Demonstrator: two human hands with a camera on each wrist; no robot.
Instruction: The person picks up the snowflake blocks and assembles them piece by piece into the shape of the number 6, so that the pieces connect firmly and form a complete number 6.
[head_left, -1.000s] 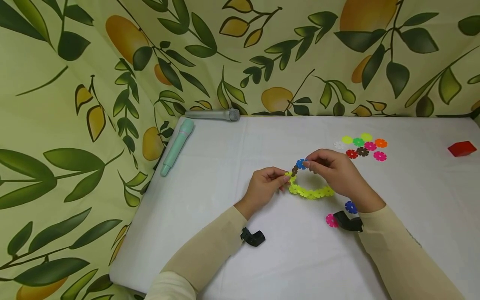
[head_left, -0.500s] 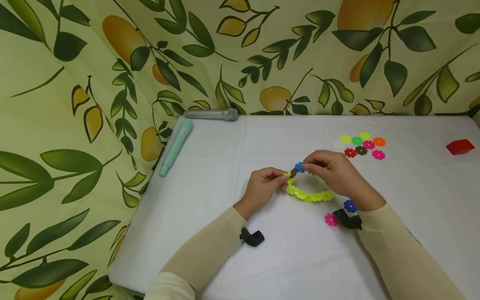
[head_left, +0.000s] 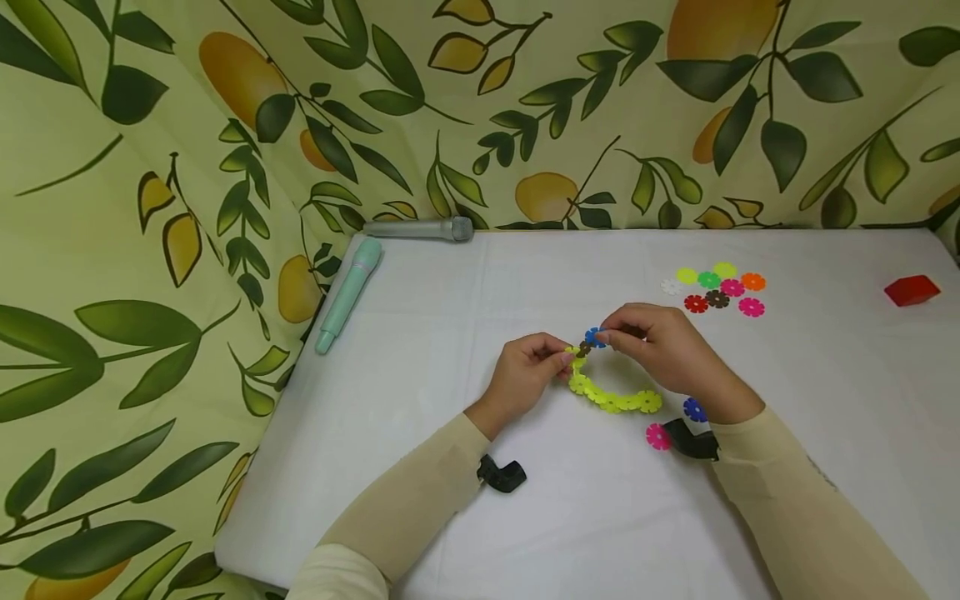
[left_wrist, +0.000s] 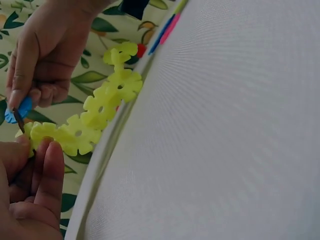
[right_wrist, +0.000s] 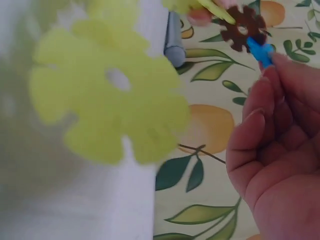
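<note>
A curved chain of yellow snowflake discs, slotted into one another, hangs over the table. Its upper left end is pinched between the thumb and fingers of my left hand. Joined to that end is a brown snowflake disc, and a blue snowflake disc meets the brown one edge to edge. My right hand pinches the blue disc between thumb and fingertips. In the right wrist view the blue disc stands roughly crosswise to the brown one. The chain's other end is free, below my right hand.
Several loose coloured discs lie at the back right. A pink disc and a dark blue disc lie near my right wrist. A red block is far right; green and grey microphones lie back left.
The blue disc and my right hand have come slightly down and left, closer to my left hand. The yellow chain's free end has sunk a little. Both pinches are kept.
</note>
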